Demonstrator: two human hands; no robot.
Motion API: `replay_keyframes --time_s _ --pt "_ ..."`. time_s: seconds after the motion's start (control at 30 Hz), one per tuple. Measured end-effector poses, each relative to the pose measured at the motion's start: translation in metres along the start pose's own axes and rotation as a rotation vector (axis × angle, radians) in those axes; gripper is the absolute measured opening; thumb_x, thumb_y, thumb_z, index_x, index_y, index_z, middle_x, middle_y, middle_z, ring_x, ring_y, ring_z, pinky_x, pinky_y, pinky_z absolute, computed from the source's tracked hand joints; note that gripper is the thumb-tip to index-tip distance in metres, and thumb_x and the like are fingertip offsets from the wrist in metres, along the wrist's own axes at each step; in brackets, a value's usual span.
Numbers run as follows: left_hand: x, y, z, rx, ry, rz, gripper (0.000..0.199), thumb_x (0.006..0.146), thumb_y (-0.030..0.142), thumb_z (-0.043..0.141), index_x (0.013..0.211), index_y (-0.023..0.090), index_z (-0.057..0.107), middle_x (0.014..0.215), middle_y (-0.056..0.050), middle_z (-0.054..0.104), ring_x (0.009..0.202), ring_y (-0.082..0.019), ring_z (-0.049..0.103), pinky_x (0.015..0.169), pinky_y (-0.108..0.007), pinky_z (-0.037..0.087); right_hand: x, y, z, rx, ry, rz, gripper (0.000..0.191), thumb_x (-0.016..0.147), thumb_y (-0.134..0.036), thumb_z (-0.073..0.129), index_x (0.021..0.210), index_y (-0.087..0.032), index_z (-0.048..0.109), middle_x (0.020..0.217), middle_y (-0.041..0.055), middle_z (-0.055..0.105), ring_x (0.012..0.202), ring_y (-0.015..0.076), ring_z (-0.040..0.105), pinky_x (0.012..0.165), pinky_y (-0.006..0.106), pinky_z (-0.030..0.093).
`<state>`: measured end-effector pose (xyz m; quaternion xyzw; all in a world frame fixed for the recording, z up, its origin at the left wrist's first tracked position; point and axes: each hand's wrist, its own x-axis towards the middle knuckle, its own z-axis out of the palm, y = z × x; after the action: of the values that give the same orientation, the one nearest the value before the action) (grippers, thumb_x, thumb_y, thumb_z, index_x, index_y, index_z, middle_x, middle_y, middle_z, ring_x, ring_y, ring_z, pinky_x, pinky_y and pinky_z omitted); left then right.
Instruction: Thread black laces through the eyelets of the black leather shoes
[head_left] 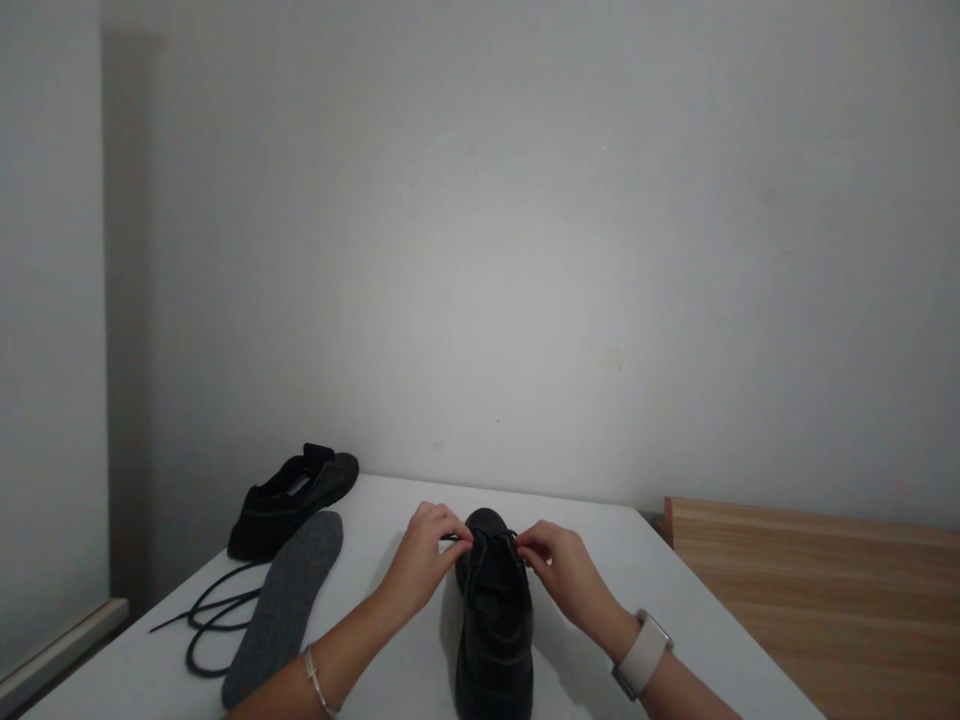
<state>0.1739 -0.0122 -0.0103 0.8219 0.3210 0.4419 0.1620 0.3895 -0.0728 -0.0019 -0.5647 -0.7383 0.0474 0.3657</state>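
A black lace-up shoe stands on the white table in front of me, its toe pointing away. At the left side of its lacing, my left hand pinches a black shoelace between thumb and finger. My right hand makes a similar pinch on the lace at the right side of the opening. The lace ends inside the fingers are mostly hidden. A bracelet circles my left wrist, and a watch with a pale band is on my right.
Farther left on the white table lies a second black shoe. Beside it are a grey insole and a loose black shoelace in loops. A wall rises behind the table; a wooden board stands to the right.
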Motion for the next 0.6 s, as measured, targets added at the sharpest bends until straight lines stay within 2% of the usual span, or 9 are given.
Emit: replay_keyframes --time_s 0.17,0.27,0.37,0.43,0.6 --pt "-0.001 0.007 -0.001 0.147 -0.051 0.008 0.012 0.082 0.017 0.06 0.079 0.02 0.071 0.084 -0.006 0.07 0.089 -0.024 0.058 0.084 -0.036 0.042 -0.004 -0.024 -0.008 -0.078 -0.063 0.009 0.025 0.091 -0.026 0.046 0.105 -0.019 0.065 0.086 0.0065 0.071 0.076 0.0195 0.065 0.069 0.028 0.046" --pt "-0.001 0.019 -0.002 0.246 -0.097 -0.016 0.021 0.088 0.02 0.049 0.092 0.02 0.07 0.088 -0.008 0.069 0.087 -0.024 0.06 0.08 -0.035 0.044 -0.004 -0.042 -0.013 -0.303 -0.13 -0.014 0.024 0.086 -0.026 0.054 0.108 -0.02 0.062 0.091 0.0074 0.069 0.08 0.0209 0.065 0.07 0.029 0.045" --pt "0.004 0.039 -0.005 0.361 -0.19 -0.001 0.028 0.092 0.032 0.043 0.096 0.022 0.069 0.086 -0.009 0.07 0.085 -0.025 0.062 0.076 -0.035 0.046 0.0 -0.057 -0.01 -0.546 -0.206 -0.014 0.025 0.082 -0.017 0.054 0.105 -0.019 0.062 0.096 0.0096 0.067 0.083 0.0221 0.066 0.068 0.028 0.046" --pt "0.01 0.053 -0.006 0.462 -0.268 0.013 0.026 0.089 0.032 0.046 0.091 0.022 0.069 0.086 -0.01 0.071 0.084 -0.027 0.063 0.074 -0.036 0.047 0.006 -0.065 -0.006 -0.628 -0.244 0.003 0.025 0.083 -0.01 0.049 0.102 -0.017 0.064 0.096 0.0117 0.067 0.083 0.0225 0.068 0.067 0.028 0.046" --pt "0.028 0.076 0.0 0.652 -0.443 -0.014 0.022 0.072 0.012 0.053 0.085 0.013 0.071 0.089 -0.02 0.071 0.085 -0.034 0.067 0.074 -0.041 0.051 0.016 -0.074 0.003 -0.639 -0.248 0.03 0.026 0.087 -0.004 0.043 0.091 -0.011 0.068 0.091 0.0176 0.069 0.084 0.027 0.069 0.067 0.031 0.048"
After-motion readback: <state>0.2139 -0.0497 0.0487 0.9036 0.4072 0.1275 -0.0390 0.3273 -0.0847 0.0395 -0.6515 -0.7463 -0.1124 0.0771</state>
